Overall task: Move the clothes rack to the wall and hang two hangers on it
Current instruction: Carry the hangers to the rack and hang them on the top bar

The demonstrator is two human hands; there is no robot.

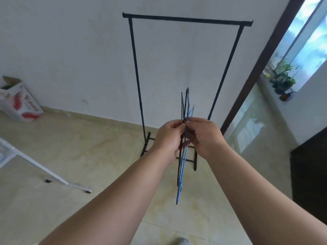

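Observation:
The black clothes rack point(136, 71) stands against the white wall, its top bar bare. In front of it, both my hands hold a bunch of thin wire hangers point(182, 174), some black and some blue, seen edge-on with the hooks pointing up. My left hand point(168, 138) pinches the bunch from the left, with the black hangers on its side. My right hand point(203, 137) pinches from the right, its fingertips on a blue hanger. The hands almost touch, slightly right of the rack's middle and well below the bar.
A printed cardboard box point(19, 103) sits on the floor by the wall at left. A white metal frame leg point(53, 175) crosses the floor lower left. A dark door frame point(261, 68) and glass door lie right, with potted plants point(283, 76) and a dark cabinet point(309, 174).

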